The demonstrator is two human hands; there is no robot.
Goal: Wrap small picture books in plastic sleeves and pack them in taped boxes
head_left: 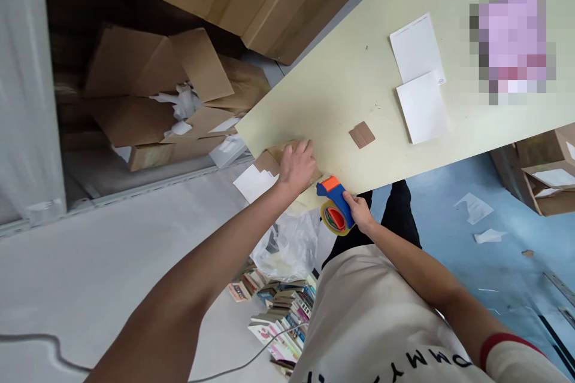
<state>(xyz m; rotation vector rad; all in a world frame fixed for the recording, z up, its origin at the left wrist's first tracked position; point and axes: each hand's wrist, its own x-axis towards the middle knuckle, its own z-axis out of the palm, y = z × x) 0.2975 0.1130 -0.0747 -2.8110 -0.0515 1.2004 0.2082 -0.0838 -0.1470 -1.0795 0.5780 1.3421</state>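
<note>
At the near left corner of the pale yellow table (332,114), a brown cardboard piece (268,163) lies partly under my left hand (297,164). The bent fingers of that hand hold it against the tabletop; their tips reach its far side. My right hand (359,212) is closed round the handle of a blue and orange tape dispenser (340,200) with a roll of clear tape. The dispenser's orange head is at the table's near edge, close to the cardboard's right end. White paper (254,183) sticks out to the left of the cardboard.
A small cardboard scrap (362,134) and two white sheets (422,108) lie on the table. Open cartons (135,66) stand at the left. Below are a clear plastic bag (291,245) and stacked books (287,311). A cable (251,362) crosses the floor.
</note>
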